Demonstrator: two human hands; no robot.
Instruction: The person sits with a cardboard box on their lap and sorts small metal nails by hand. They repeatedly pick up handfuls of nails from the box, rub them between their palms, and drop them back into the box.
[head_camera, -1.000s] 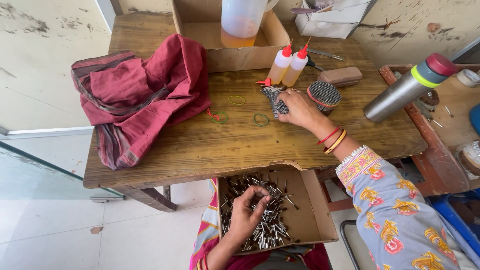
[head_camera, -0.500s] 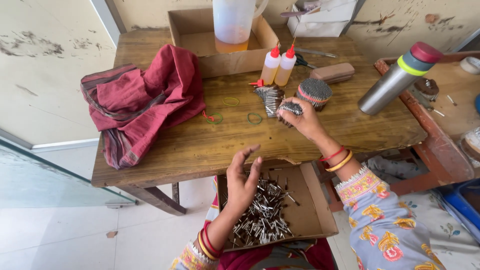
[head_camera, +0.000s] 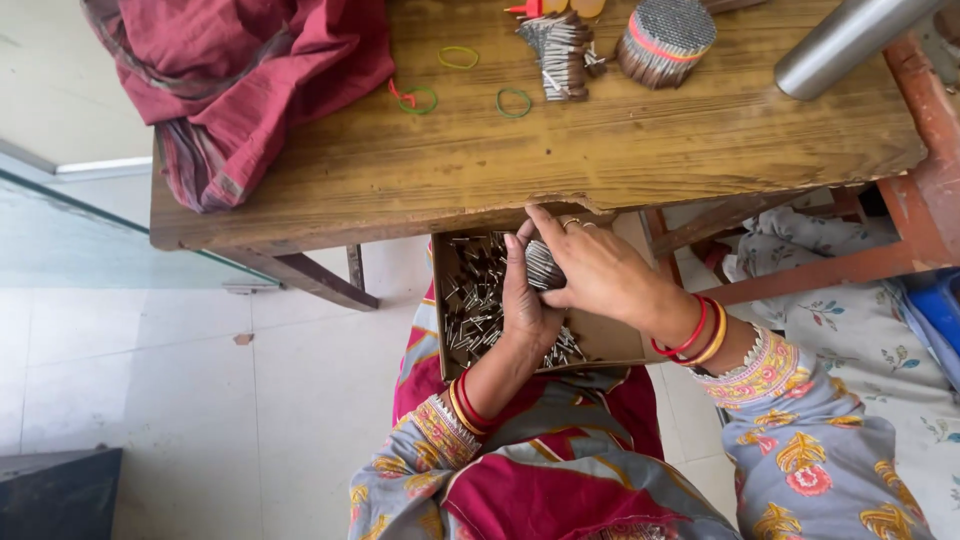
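A small bunch of thin grey metal pins, packed side by side with their ends lined up, sat pinched between the left hand and the right hand, just above the open cardboard box on the lap. Inside that box lay a loose heap of the same pins, short, dull silver, scattered every which way across its floor. The box itself was shallow and brown, its far edge tucked under the near edge of the wooden tabletop.
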